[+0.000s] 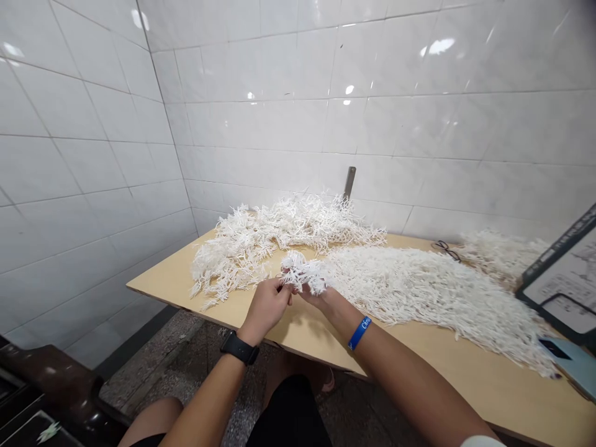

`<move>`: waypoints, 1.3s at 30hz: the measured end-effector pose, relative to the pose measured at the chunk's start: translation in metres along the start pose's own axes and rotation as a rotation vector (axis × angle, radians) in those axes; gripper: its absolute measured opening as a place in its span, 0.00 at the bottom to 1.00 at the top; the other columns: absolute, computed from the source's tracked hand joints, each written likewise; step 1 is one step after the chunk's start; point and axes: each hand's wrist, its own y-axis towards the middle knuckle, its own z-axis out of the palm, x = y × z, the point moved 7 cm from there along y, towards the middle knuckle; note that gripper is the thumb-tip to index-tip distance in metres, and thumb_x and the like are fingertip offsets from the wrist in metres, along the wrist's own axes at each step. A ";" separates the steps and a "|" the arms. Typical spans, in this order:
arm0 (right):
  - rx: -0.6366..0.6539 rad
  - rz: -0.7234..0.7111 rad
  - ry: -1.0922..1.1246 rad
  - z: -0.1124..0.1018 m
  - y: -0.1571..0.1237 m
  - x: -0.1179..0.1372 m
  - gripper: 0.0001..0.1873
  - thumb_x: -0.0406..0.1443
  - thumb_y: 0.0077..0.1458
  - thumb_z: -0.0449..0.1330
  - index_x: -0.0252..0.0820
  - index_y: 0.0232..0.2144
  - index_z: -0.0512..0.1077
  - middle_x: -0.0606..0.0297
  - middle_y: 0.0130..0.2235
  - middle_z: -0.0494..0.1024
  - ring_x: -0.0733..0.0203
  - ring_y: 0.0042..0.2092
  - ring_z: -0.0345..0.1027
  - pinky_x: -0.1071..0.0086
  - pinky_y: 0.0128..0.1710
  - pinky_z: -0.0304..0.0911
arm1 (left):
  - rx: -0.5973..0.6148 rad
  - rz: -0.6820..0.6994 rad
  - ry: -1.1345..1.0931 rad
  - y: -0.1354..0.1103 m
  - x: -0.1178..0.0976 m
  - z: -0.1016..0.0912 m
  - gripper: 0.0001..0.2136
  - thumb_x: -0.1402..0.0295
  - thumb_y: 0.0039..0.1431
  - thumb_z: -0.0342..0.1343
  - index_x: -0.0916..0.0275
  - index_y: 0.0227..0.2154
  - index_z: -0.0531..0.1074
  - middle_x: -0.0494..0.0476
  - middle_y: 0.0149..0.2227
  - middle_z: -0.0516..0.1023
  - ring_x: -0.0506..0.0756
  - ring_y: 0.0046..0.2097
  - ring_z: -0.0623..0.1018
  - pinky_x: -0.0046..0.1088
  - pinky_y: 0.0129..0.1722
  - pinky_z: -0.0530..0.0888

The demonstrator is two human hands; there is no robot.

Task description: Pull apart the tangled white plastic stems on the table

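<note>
My left hand (266, 305), with a black watch on its wrist, and my right hand (321, 297), with a blue wristband, meet over the near edge of a wooden table (186, 273). Both are closed on a small bunch of white spiky plastic pieces (302, 272) held between them. To the left lies a loose heap of white branched plastic frames (261, 239). To the right a long dense heap of the white pieces (428, 288) stretches across the table, and the bunch touches its left end.
White tiled walls (93, 155) close in the table at the left and back. A metal bracket (349, 181) stands at the back edge. A black-framed printed board (565, 279) and a blue-grey flat object (575, 363) lie at the far right. Black scissors (446, 249) rest behind the heap.
</note>
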 end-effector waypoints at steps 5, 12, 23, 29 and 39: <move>-0.099 0.180 0.170 -0.019 0.017 -0.018 0.20 0.39 0.65 0.50 0.38 0.22 0.67 0.72 0.22 0.70 0.69 0.22 0.63 0.73 0.23 0.66 | 0.108 0.048 -0.012 -0.042 -0.008 0.031 0.17 0.61 0.61 0.46 0.61 0.19 0.70 0.53 0.21 0.74 0.53 0.26 0.73 0.27 0.28 0.63; -0.187 0.410 0.587 -0.027 0.012 -0.037 0.11 0.40 0.52 0.55 0.44 0.20 0.60 0.70 0.20 0.68 0.65 0.20 0.61 0.70 0.21 0.62 | 0.021 -0.141 -0.346 -0.035 0.018 0.039 0.16 0.57 0.58 0.51 0.66 0.29 0.76 0.59 0.28 0.79 0.52 0.27 0.73 0.25 0.28 0.68; -0.349 0.538 0.746 -0.032 0.007 -0.061 0.05 0.35 0.46 0.59 0.42 0.24 0.65 0.71 0.22 0.71 0.69 0.20 0.60 0.74 0.20 0.59 | -0.012 -0.122 -0.038 0.016 0.025 0.033 0.11 0.61 0.54 0.55 0.63 0.28 0.77 0.58 0.30 0.81 0.55 0.32 0.77 0.28 0.33 0.69; -0.331 0.534 0.728 -0.027 0.003 -0.056 0.06 0.36 0.46 0.60 0.41 0.24 0.66 0.70 0.21 0.71 0.69 0.19 0.59 0.74 0.20 0.58 | -0.041 -0.063 -0.058 0.021 0.022 0.030 0.14 0.60 0.58 0.51 0.63 0.29 0.78 0.59 0.34 0.82 0.58 0.38 0.78 0.31 0.39 0.70; -0.158 0.510 0.718 -0.005 -0.002 -0.037 0.13 0.43 0.42 0.64 0.44 0.20 0.65 0.71 0.19 0.67 0.65 0.21 0.61 0.70 0.22 0.60 | 0.005 -0.325 -0.745 0.007 0.000 0.023 0.26 0.45 0.58 0.48 0.67 0.36 0.73 0.66 0.37 0.80 0.52 0.31 0.78 0.27 0.31 0.74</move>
